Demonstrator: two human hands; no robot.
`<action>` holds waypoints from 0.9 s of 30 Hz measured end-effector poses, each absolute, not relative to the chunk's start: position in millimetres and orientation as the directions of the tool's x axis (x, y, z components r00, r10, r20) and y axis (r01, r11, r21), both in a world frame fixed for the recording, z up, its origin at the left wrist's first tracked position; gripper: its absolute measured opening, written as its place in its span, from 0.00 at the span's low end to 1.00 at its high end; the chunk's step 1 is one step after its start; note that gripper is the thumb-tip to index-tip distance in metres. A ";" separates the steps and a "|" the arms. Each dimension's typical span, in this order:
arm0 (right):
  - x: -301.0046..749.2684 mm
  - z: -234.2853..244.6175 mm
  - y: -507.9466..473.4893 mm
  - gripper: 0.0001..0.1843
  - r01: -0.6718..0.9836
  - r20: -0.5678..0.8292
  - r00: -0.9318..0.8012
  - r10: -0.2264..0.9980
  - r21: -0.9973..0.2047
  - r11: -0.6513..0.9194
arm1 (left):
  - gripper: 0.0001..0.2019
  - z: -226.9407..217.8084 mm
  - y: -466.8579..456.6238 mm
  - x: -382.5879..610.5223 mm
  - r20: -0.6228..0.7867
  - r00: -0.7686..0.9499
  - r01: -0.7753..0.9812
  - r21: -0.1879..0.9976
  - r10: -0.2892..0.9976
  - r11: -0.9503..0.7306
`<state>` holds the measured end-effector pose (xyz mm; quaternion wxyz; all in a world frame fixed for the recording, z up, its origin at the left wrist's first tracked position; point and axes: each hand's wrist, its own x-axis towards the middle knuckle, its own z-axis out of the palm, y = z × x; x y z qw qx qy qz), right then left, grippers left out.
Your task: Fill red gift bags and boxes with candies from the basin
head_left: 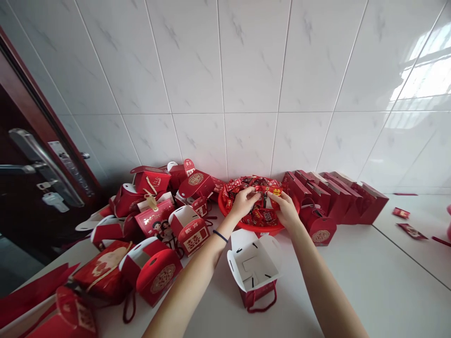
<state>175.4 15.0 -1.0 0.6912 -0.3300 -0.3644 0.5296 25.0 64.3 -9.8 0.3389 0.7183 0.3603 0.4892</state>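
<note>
Over a red basin [260, 229] heaped with red-wrapped candies, both my hands are reaching in from below. My left hand [244, 201] is closed, its fingertips pinching one end of a red candy packet with yellow print [274, 191]. The other end lies between the thumb and fingers of my right hand [286, 209], also closed. Just in front of the basin stands an open gift box [259, 270], white inside and red outside, with a red cord handle. Its flaps are spread and its bottom shows bare.
Many red gift boxes [160, 277] crowd the left side, some with flaps open. Folded red boxes [348, 199] stand in a row at the right, beside a small closed box [319, 227]. Loose packets [411, 231] lie far right. A tiled wall [250, 84] rises behind; a door handle [45, 166] is at left.
</note>
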 end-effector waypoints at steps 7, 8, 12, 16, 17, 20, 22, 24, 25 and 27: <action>175.6 2.3 13.9 0.21 -0.497 0.154 0.164 0.974 -0.840 0.216 | 0.11 -7.7 60.2 25.1 0.458 0.276 0.210 0.830 0.845 -0.518; 175.6 2.6 13.6 0.21 -0.501 0.152 0.169 0.974 -0.838 0.218 | 0.11 -6.8 59.0 25.9 0.459 0.270 0.220 0.827 0.847 -0.518; 176.1 2.2 13.7 0.20 -0.527 0.135 0.211 0.968 -0.818 0.229 | 0.11 -1.7 55.1 27.5 0.478 0.182 0.298 0.806 0.860 -0.511; 177.4 -0.5 16.5 0.17 -0.564 0.107 0.280 0.954 -0.786 0.253 | 0.16 5.8 58.7 20.5 0.500 -0.044 0.461 0.779 0.865 -0.426; 177.9 -1.2 17.3 0.16 -0.572 0.102 0.301 0.948 -0.776 0.265 | 0.19 7.5 60.9 18.1 0.500 -0.095 0.500 0.772 0.861 -0.393; 179.2 -2.4 19.1 0.15 -0.594 0.084 0.364 0.927 -0.746 0.301 | 0.24 10.2 68.5 13.6 0.480 -0.182 0.592 0.750 0.858 -0.294; 179.8 -2.4 19.8 0.15 -0.609 0.068 0.397 0.915 -0.727 0.318 | 0.26 10.2 72.1 13.3 0.455 -0.200 0.632 0.737 0.868 -0.241; 180.0 -2.2 20.3 0.14 -0.621 0.056 0.417 0.907 -0.712 0.329 | 0.25 9.5 73.5 13.9 0.431 -0.188 0.658 0.722 0.882 -0.213; 180.0 -2.1 20.6 0.14 -0.624 0.055 0.421 0.905 -0.707 0.334 | 0.24 9.2 73.3 14.0 0.424 -0.172 0.667 0.715 0.889 -0.212; 179.8 -2.1 21.2 0.13 -0.629 0.056 0.428 0.902 -0.698 0.342 | 0.20 8.9 72.1 13.4 0.419 -0.124 0.672 0.702 0.900 -0.234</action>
